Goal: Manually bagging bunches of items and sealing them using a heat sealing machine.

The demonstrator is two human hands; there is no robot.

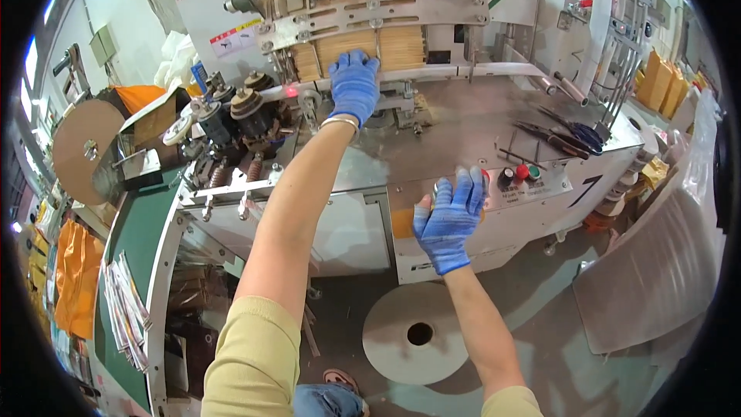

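Many pale wooden sticks (405, 46) lay packed side by side in the feed of a white machine (351, 235), and I took that stack as my landmark. A slotted metal bar (432, 11) crossed over its far part.

Left hand (355, 85), blue glove: on the near edge of the stack, palm down, arm stretched. Its fingers lay close together with the tips on the wood; whether they pinched any sticks I could not tell.

Right hand (451, 220), same kind of glove: nearer the person than the stack and to its right, fingers extended and slightly parted, nothing visible in them. Just beyond its fingertips, on the same side of the stack, stood a black knob (505, 177) and a red button (522, 171). Pliers (552, 137) lay farther to the right of the stack, on the metal desk (463, 120).

To the left of the stack: a large brown reel (85, 143). Below it, on the floor: a pale roll (394, 332).

Handling, my estimate: each stick light, stiff, dry and fairly smooth, apt to roll or snap if bent; the mass steadier. Best hold: a flat palm across many, or both ends of a squared bundle.
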